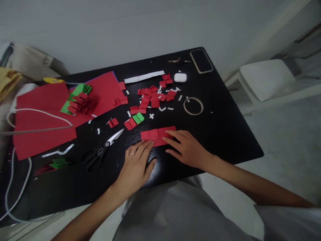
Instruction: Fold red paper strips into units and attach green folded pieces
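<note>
A creased strip of red paper point(160, 134) lies flat on the black table in front of me. My left hand point(137, 160), with a ring on one finger, rests its fingertips on the strip's left end; its fingers are stretched out. From the right, my right hand point(187, 147) presses spread fingertips onto the other end. Just beyond the strip sits a folded red and green paper piece point(134, 121). Black-handled scissors point(104, 149) lie part-open left of my left hand, blades pointing away from me.
Folded red pieces point(150, 97) and white paper scraps are scattered mid-table. Large red sheets point(46, 124) lie left, near a white cable point(18, 197). A tape roll point(193, 106), white earbud case point(180, 77), keys point(179, 61) and phone point(201, 61) are at right. A white stool point(268, 78) stands beyond.
</note>
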`<state>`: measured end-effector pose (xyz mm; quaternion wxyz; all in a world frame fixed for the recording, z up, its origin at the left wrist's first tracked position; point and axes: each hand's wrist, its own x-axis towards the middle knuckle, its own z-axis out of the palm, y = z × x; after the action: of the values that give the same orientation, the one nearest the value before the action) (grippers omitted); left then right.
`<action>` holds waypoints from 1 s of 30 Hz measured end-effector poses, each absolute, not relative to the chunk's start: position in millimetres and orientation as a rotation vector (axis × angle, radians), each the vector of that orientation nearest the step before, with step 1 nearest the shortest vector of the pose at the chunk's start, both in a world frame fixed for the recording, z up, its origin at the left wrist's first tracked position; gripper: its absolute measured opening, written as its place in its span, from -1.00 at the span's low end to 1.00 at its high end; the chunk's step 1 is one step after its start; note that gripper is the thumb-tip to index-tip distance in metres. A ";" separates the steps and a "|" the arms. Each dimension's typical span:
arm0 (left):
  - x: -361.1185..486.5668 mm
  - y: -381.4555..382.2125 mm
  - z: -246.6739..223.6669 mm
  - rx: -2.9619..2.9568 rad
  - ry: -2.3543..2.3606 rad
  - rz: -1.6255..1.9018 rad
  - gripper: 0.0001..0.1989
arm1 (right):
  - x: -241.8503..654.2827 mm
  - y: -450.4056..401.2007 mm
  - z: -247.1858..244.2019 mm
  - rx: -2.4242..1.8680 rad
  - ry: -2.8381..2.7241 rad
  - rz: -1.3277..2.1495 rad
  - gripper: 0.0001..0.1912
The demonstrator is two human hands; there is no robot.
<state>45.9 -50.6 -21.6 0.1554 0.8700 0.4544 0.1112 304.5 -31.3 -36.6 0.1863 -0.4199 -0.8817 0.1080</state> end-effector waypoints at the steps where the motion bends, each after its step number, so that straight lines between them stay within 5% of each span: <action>1: 43.6 -49.7 -21.8 2.487 1.299 0.328 -0.48 | 302.6 -29.4 -36.7 -1.186 -2.479 0.277 -0.64; 6: 20.6 -39.1 -24.1 2.526 1.399 0.422 -0.62 | 303.5 -29.6 -40.3 -1.086 -2.420 0.252 -0.69; 13: 2.2 -13.8 -7.1 2.277 1.293 0.686 -0.78 | 315.2 -65.2 -45.7 -0.894 -2.477 0.491 -0.30; 19: 15.9 3.9 0.1 2.205 1.151 0.737 -0.83 | 319.3 -90.9 -45.9 -0.819 -2.572 0.516 -0.43; 27: 33.1 21.7 5.7 2.129 1.033 0.787 -0.78 | 317.8 -80.6 -19.9 -0.803 -2.242 0.427 -0.85; 30: 39.6 30.7 8.5 1.938 1.050 0.846 -0.74 | 300.3 -43.3 8.7 -1.100 -1.849 0.668 -0.78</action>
<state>39.6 30.7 8.5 0.3807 0.7590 0.4112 0.3314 300.3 -43.3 8.7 0.4299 -0.4408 -0.7411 0.2676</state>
